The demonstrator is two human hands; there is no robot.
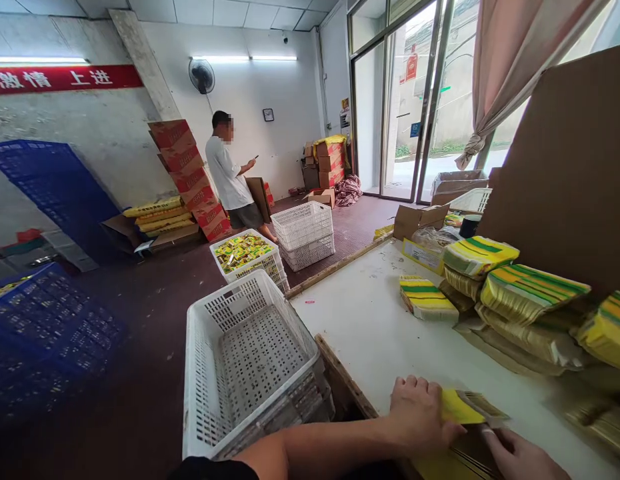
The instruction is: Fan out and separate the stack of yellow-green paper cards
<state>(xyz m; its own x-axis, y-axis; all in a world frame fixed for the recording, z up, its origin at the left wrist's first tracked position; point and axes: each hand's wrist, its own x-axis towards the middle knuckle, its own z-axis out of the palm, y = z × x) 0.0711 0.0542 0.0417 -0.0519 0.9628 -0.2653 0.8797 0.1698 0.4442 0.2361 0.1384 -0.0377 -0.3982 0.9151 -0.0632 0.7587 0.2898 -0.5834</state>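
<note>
My left hand (419,415) rests at the near edge of the white table (370,320), fingers curled over a yellow flat packet (460,408). My right hand (520,457) pinches the same packet's striped end from the right, low in the view. A loose stack of the same yellow-and-green packets (427,299) lies farther up the table. Bigger bundles of them (533,293) pile along the right side against a brown cardboard sheet (565,173).
An empty white plastic crate (245,363) stands left of the table. Beyond it are a crate of small yellow sachets (243,252), stacked white crates (304,233), and blue crates (45,333) at the left. A person in a white shirt (229,175) stands near red cartons.
</note>
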